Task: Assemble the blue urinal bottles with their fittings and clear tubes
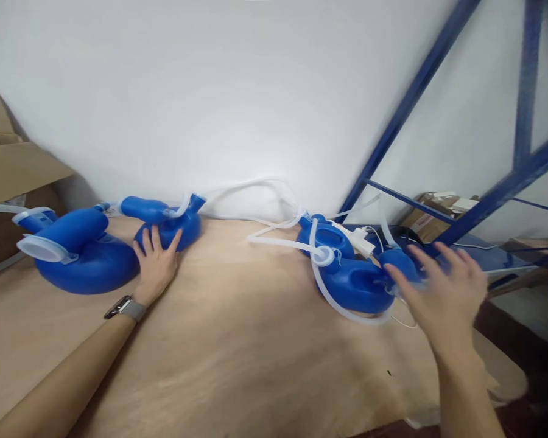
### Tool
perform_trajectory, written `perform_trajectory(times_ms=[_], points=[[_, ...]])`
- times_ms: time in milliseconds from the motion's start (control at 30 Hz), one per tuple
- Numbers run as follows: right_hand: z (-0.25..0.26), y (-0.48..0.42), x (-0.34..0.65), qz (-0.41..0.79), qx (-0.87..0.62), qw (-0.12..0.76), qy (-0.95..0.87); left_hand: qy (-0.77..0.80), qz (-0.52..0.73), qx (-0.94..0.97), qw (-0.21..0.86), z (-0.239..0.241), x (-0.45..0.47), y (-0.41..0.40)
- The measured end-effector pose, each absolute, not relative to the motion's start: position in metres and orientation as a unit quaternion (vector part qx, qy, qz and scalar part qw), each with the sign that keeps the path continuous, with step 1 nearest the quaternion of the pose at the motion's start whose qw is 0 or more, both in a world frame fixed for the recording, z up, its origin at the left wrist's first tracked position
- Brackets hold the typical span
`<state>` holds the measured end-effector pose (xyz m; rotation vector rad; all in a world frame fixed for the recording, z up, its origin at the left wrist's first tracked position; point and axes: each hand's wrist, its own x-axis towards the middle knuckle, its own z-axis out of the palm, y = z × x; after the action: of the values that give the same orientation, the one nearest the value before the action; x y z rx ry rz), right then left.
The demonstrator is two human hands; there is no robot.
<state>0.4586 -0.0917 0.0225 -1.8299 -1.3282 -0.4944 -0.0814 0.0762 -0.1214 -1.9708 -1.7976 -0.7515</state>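
Observation:
My left hand [158, 264], a watch on its wrist, rests with spread fingers against a blue plastic urinal bottle [189, 230] near the wall. Left of it lies another blue urinal bottle [89, 267] with a blue funnel-shaped piece with a white rim [43, 248] on top. My right hand [442, 289], slightly blurred, hovers with fingers apart at the right, beside a small blue part [398, 263]. Whether it touches that part, I cannot tell. Close by lie more blue urinal bottles [354, 292] with a whitish hose [283, 242] looped over and around them.
All this lies on a wooden tabletop [219, 347] against a white wall. An open cardboard box [22, 164] stands at the left. A blue metal frame [408, 100] rises at the right, with another carton [427, 222] behind it. A white power strip [358, 240] lies behind the right-hand bottles.

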Motion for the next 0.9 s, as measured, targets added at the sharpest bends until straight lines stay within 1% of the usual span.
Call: perform_trajectory(times_ms=[33, 67, 167, 200, 233, 300, 400, 533, 600, 633, 667, 700, 767, 800, 833, 900], points=[[0.021, -0.091, 0.478, -0.180, -0.752, 0.416, -0.478, -0.637, -0.270, -0.699, 0.183, -0.123, -0.079, 0.076], [0.017, -0.088, 0.493, -0.134, -0.771, 0.415, -0.465, -0.632, -0.271, -0.703, 0.184, -0.124, -0.076, 0.076], [0.003, -0.077, 0.517, 0.124, -0.783, 0.445, -0.417, -0.603, -0.262, -0.729, 0.190, -0.127, -0.069, 0.070], [-0.002, -0.075, 0.518, 0.183, -0.775, 0.455, -0.399, -0.594, -0.259, -0.737, 0.192, -0.127, -0.067, 0.067], [-0.007, -0.074, 0.517, 0.214, -0.768, 0.463, -0.388, -0.585, -0.257, -0.744, 0.193, -0.128, -0.066, 0.064], [-0.014, -0.076, 0.507, 0.211, -0.762, 0.460, -0.405, -0.575, -0.258, -0.753, 0.189, -0.128, -0.064, 0.059], [-0.017, -0.090, 0.474, 0.207, -0.730, 0.429, -0.490, -0.567, -0.262, -0.760, 0.181, -0.127, -0.063, 0.056], [-0.015, -0.106, 0.416, 0.252, -0.643, 0.359, -0.628, -0.566, -0.266, -0.760, 0.178, -0.126, -0.063, 0.055], [-0.015, -0.102, 0.398, 0.238, -0.578, 0.307, -0.718, -0.566, -0.266, -0.760, 0.178, -0.126, -0.064, 0.054], [-0.017, -0.096, 0.394, 0.214, -0.551, 0.297, -0.750, -0.566, -0.265, -0.761, 0.177, -0.127, -0.065, 0.054], [-0.021, -0.088, 0.394, 0.183, -0.536, 0.310, -0.763, -0.565, -0.264, -0.762, 0.176, -0.128, -0.065, 0.054], [-0.025, -0.078, 0.396, 0.149, -0.534, 0.345, -0.757, -0.564, -0.263, -0.763, 0.174, -0.128, -0.066, 0.054], [-0.039, -0.055, 0.404, 0.084, -0.564, 0.458, -0.682, -0.563, -0.263, -0.764, 0.171, -0.129, -0.066, 0.054], [-0.047, -0.044, 0.407, 0.079, -0.570, 0.483, -0.660, -0.563, -0.264, -0.764, 0.170, -0.130, -0.066, 0.054], [-0.055, -0.034, 0.408, 0.094, -0.572, 0.489, -0.652, -0.563, -0.266, -0.764, 0.169, -0.131, -0.066, 0.054], [-0.070, -0.019, 0.403, 0.166, -0.571, 0.462, -0.658, -0.562, -0.272, -0.763, 0.167, -0.132, -0.065, 0.054]])
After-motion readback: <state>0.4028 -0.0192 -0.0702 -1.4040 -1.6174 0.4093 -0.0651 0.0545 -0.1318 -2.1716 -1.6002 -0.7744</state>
